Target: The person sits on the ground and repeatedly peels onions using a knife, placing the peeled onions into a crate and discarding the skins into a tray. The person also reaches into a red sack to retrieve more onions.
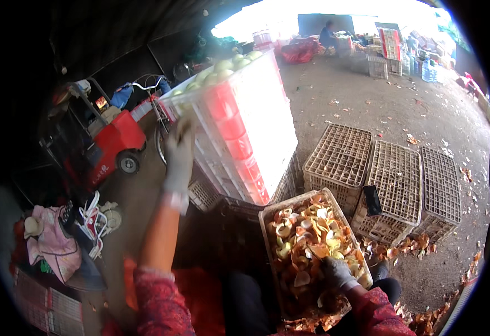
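My left hand (179,153), in a pale glove, is raised at the near left corner of a tall stack of white plastic crates (211,138). Peeled onions (224,67) heap above the rim of its top crate. Blur hides whether the fingers hold anything. My right hand (338,273), in a grey glove, is low over a plastic crate (266,235) of onion skins and trimmings (303,239). It is closed around a thin tool (312,253), apparently a small knife, mostly hidden by the fingers and peel.
Upturned lattice crates (341,155) stand to the right, one bearing a black phone (372,200). A red vehicle (114,138) and a bicycle (144,86) are at left. A pink cloth (55,239) lies lower left. Loose skins (417,245) litter the floor. A person (328,35) sits far back.
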The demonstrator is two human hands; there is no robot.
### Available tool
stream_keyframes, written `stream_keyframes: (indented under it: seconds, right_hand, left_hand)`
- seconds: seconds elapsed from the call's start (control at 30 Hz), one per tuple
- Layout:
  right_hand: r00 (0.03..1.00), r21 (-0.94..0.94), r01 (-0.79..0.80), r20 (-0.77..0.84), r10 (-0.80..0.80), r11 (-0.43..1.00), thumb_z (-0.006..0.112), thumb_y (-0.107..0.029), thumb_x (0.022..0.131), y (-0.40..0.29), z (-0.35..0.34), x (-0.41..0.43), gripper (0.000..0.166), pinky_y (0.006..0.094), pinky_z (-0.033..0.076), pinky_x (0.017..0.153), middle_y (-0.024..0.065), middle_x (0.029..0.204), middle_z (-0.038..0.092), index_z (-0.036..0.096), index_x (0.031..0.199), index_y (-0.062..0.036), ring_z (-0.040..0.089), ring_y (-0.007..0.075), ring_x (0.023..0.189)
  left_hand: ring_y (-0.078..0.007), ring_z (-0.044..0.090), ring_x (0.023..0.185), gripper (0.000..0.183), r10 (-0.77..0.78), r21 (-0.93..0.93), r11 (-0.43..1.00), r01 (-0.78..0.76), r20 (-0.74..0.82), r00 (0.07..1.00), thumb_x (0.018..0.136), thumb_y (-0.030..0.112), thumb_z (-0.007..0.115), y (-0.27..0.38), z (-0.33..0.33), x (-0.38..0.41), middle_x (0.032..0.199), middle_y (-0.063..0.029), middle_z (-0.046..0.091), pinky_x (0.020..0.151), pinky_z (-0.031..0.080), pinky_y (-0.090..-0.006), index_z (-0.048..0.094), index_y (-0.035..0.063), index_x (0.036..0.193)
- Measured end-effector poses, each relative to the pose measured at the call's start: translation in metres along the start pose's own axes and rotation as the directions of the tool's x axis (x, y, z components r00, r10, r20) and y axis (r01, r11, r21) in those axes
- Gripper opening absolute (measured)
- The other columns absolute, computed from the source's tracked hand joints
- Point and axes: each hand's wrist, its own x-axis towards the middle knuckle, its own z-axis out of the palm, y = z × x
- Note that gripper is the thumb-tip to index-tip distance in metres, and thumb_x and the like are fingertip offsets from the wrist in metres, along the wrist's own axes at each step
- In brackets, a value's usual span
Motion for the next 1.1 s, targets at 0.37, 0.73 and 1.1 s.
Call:
stream_keyframes:
  seconds: [0.37, 0.73, 1.1]
  right_hand:
    - [0.986, -0.017, -0.044, 0.160, 0.046, 0.999, 0.047, -0.026, 0.084, -0.011, -0.003, 0.015, 0.025, 0.0475, 0.048, 0.066, 0.0200, 0.077, 0.063, 0.061, 0.082, -0.0055, 0.062, 0.0373, 0.075]
    - [0.980, 0.012, 0.025, 0.196, -0.027, 1.000, 0.047, -0.024, 0.086, -0.017, -0.009, 0.004, 0.020, 0.0473, 0.047, 0.059, 0.0172, 0.074, 0.062, 0.057, 0.084, -0.0069, 0.062, 0.0362, 0.067]
    - [0.970, 0.069, 0.091, 0.219, -0.104, 0.993, 0.050, -0.022, 0.084, -0.032, -0.022, -0.002, 0.015, 0.0458, 0.047, 0.061, 0.0175, 0.076, 0.062, 0.054, 0.085, -0.0068, 0.062, 0.0352, 0.071]
  left_hand:
    - [-0.0175, 0.059, 0.096, 0.032, 0.040, 0.657, 0.733, -0.178, 0.219, 0.975, 0.087, 0.009, 0.054, -0.060, 0.081, 0.197, 0.105, -0.0106, 0.062, 0.084, 0.046, -0.0264, 0.055, -0.0025, 0.117]
    - [-0.0161, 0.062, 0.078, 0.034, -0.428, 0.577, 0.789, 0.212, 0.268, 0.863, 0.074, 0.012, 0.070, -0.044, 0.083, 0.209, 0.091, -0.0110, 0.065, 0.070, 0.050, -0.0274, 0.061, -0.0023, 0.103]
    - [-0.0174, 0.061, 0.075, 0.030, 0.136, 0.710, 0.698, -0.090, -0.008, 0.991, 0.081, 0.019, 0.066, -0.055, 0.059, 0.224, 0.091, -0.0122, 0.066, 0.071, 0.048, -0.0289, 0.061, -0.0037, 0.101]
